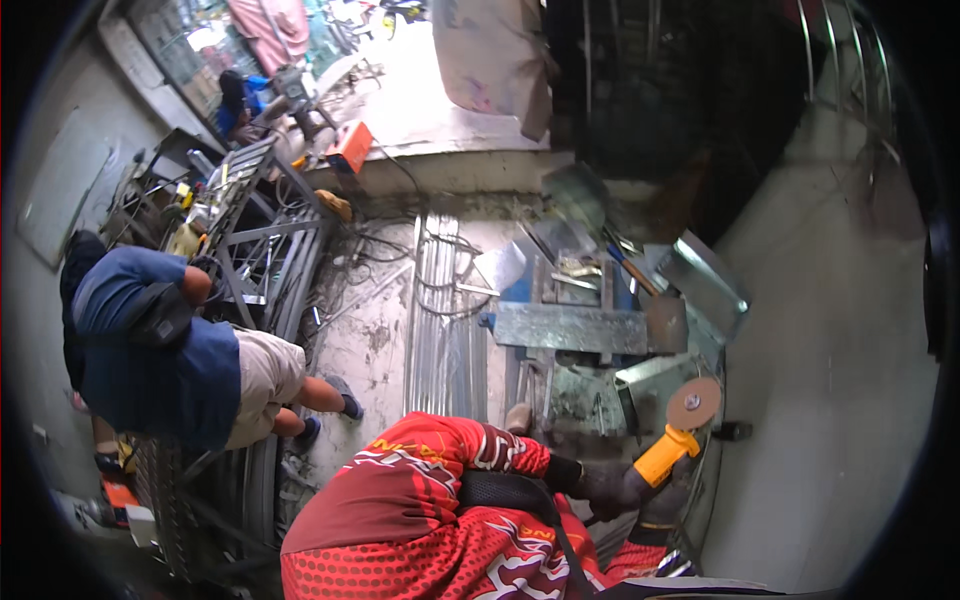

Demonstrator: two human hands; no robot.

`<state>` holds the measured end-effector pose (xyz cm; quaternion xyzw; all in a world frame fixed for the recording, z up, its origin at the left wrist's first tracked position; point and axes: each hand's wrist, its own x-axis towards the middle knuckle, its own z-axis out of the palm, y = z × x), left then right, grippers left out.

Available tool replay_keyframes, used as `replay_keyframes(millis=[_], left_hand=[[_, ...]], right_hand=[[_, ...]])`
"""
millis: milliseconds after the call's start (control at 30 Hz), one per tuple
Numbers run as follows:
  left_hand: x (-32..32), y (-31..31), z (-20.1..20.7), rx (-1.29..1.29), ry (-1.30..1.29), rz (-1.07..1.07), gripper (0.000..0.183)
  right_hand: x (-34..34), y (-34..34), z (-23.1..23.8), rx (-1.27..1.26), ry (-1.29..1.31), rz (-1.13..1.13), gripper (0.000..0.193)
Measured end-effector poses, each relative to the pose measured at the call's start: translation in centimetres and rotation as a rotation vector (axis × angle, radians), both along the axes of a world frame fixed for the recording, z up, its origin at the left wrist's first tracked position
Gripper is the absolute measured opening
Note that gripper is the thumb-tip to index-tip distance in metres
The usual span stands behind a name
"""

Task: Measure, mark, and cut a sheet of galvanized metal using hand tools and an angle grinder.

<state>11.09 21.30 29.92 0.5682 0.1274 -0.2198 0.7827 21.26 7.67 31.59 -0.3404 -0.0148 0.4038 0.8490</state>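
An angle grinder (665, 455) with a yellow body and a brown round disc (692, 403) is held at the lower right, its disc pointing up and away from me. Dark-gloved, my right hand (683, 490) is closed around the grinder's body. My left hand (603, 488), also in a dark glove, reaches across from the left to the grinder's near side; its fingers blend into the dark there. Both my arms wear red patterned sleeves. Just beyond the hands lie a grey metal plate (572, 327) and a dark metal-topped stand (585, 400).
A person (160, 340) in a blue shirt and light shorts stands at the left by a metal rack (270, 235). Long metal bars (445, 320) lie on the floor among cables. A bent sheet-metal piece (705, 270) stands near the right wall (820, 400). Another person (240, 105) is at the far doorway.
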Motion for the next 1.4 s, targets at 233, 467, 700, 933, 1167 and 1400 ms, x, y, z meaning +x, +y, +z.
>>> replay_keyframes(millis=[233, 467, 700, 933, 1167, 1400], left_hand=[[-0.8, 1.9, 1.0, -0.081, -0.079, 0.064, 0.059], [-0.4, 0.7, 0.2, -0.203, 0.023, 0.002, 0.062], [-0.2, 0.4, 0.7, -0.055, 0.157, -0.131, 0.069], [-0.3, 0.4, 0.3, -0.03, 0.08, -0.11, 0.066], [0.7, 2.2, 0.5, 0.005, 0.001, -0.093, 0.065], [1.5, 5.6, -0.9, 0.009, -0.037, -0.085, 0.065]], right_hand=[[0.4, 1.5, 1.3, -0.046, 0.159, 0.053, 0.054], [-1.5, -0.3, -0.8, -0.263, 0.103, -0.197, 0.054], [-2.1, -1.1, -2.0, -0.307, 0.095, -0.345, 0.052], [-1.9, 0.0, 0.1, -0.331, 0.048, -0.283, 0.048], [-0.4, 1.8, -0.5, -0.163, 0.1, -0.217, 0.044], [-0.3, 6.6, 0.6, -0.443, -0.089, -0.406, 0.041]])
